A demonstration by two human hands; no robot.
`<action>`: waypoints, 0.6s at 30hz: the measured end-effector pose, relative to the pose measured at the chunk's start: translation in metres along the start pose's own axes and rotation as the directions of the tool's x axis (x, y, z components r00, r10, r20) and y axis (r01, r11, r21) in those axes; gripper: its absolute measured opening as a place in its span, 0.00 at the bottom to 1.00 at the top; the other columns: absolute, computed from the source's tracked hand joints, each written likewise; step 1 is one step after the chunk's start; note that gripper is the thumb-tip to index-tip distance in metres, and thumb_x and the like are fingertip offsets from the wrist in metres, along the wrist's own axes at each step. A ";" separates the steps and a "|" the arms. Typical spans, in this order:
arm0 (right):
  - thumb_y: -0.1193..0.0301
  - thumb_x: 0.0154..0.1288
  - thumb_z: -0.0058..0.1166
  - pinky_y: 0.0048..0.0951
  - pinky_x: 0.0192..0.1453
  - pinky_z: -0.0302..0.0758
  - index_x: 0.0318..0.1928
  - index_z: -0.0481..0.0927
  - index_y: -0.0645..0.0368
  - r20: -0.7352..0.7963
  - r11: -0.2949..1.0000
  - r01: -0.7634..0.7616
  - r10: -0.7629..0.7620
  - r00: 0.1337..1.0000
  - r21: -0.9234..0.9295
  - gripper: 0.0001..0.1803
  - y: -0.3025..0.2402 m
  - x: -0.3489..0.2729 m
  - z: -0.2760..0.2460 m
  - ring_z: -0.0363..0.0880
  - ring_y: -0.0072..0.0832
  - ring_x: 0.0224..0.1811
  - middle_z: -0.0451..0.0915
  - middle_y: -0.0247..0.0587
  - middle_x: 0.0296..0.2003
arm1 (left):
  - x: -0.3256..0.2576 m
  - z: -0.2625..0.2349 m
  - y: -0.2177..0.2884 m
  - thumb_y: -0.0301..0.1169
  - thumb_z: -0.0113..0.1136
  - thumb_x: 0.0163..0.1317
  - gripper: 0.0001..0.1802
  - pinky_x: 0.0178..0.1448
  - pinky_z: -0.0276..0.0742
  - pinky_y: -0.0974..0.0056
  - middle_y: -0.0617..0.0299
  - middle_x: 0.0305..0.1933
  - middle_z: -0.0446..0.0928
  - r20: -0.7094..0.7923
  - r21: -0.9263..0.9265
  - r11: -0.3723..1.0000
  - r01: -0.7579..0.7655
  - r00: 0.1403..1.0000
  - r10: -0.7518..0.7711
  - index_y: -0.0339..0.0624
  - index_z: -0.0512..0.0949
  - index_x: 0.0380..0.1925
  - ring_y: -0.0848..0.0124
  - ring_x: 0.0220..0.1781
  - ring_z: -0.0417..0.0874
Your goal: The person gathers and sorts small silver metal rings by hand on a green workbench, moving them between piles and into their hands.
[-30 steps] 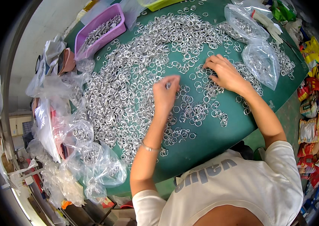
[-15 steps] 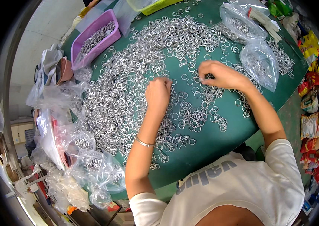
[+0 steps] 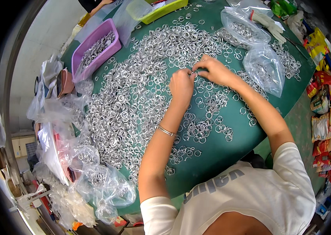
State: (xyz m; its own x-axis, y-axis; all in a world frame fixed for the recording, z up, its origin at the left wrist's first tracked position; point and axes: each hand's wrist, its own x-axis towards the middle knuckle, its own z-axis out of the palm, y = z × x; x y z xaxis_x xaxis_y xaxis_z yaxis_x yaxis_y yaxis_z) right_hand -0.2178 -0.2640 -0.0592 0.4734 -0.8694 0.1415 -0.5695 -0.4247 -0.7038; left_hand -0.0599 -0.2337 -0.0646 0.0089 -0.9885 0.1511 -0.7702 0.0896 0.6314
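We find one metal ring (image 3: 194, 74) held between left hand (image 3: 182, 87) and right hand (image 3: 215, 71), presumably so both can steady it. The left grip appears to pinch it; the right's closure we cannot tell. Loose rings (image 3: 114, 105) cover the worktop (image 3: 222, 156) within reach.

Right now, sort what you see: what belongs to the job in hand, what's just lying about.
Seemingly in use: left hand; right hand; silver ring at their fingertips; loose rings; green table.

Seemingly just lying about: pale glove; green bag; colourful packets.
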 end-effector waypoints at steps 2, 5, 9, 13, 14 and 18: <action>0.75 0.50 0.60 0.38 0.46 0.70 0.34 0.79 0.57 0.005 0.979 0.080 -0.080 0.997 -0.188 0.09 0.002 -0.002 0.008 0.71 0.41 0.43 0.69 0.43 0.35 | 0.003 0.003 -0.005 0.32 0.64 0.50 0.11 0.29 0.73 0.59 0.52 0.21 0.78 0.003 0.022 0.999 -0.034 0.999 0.034 0.33 0.80 0.27 0.60 0.22 0.79; 0.75 0.48 0.60 0.35 0.44 0.68 0.36 0.76 0.59 -0.038 0.940 0.143 -0.163 0.986 -0.309 0.12 0.008 -0.005 0.004 0.71 0.38 0.41 0.68 0.41 0.33 | -0.006 -0.011 -0.010 0.30 0.61 0.54 0.09 0.26 0.72 0.64 0.56 0.22 0.79 -0.091 -0.292 0.953 -0.077 0.994 0.052 0.34 0.80 0.27 0.69 0.21 0.78; 0.72 0.60 0.53 0.27 0.35 0.71 0.32 0.76 0.59 0.209 0.814 -0.263 0.178 0.962 0.518 0.04 -0.005 -0.010 -0.018 0.75 0.29 0.36 0.75 0.38 0.36 | -0.032 -0.049 -0.011 0.26 0.54 0.58 0.13 0.21 0.67 0.78 0.59 0.33 0.78 0.518 -0.806 0.200 0.557 0.828 -0.214 0.33 0.75 0.43 0.78 0.26 0.75; 0.67 0.65 0.48 0.23 0.34 0.73 0.38 0.73 0.58 0.355 -0.091 -0.350 0.037 0.934 0.932 0.08 -0.025 -0.031 -0.026 0.77 0.27 0.37 0.77 0.42 0.38 | -0.062 -0.057 0.006 0.25 0.47 0.59 0.16 0.25 0.71 0.74 0.50 0.41 0.76 0.629 -0.777 -0.133 0.616 0.749 -0.207 0.30 0.71 0.47 0.71 0.32 0.75; 0.66 0.66 0.47 0.25 0.34 0.74 0.40 0.73 0.58 0.375 -0.122 -0.365 0.069 0.924 0.923 0.09 -0.031 -0.037 -0.019 0.77 0.27 0.37 0.77 0.42 0.39 | -0.070 -0.057 0.008 0.26 0.46 0.60 0.17 0.30 0.73 0.72 0.48 0.43 0.75 0.625 -0.780 -0.220 0.586 0.746 -0.227 0.29 0.70 0.48 0.68 0.36 0.76; 0.66 0.66 0.46 0.28 0.47 0.71 0.39 0.74 0.63 0.332 -0.253 -0.251 0.362 0.871 0.934 0.11 -0.060 -0.063 0.009 0.75 0.27 0.39 0.76 0.37 0.36 | -0.094 -0.052 0.039 0.33 0.42 0.64 0.21 0.56 0.74 0.57 0.43 0.52 0.70 0.550 -0.808 -0.468 0.359 0.745 -0.379 0.25 0.67 0.50 0.57 0.54 0.74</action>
State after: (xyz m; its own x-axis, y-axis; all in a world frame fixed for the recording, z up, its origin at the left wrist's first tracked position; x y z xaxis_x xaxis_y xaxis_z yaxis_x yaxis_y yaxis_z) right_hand -0.2076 -0.1819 -0.0319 0.4296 -0.8273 -0.3621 0.6531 0.5615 -0.5081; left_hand -0.0575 -0.1306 -0.0153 -0.0522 -0.8371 -0.5445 0.8786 -0.2977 0.3735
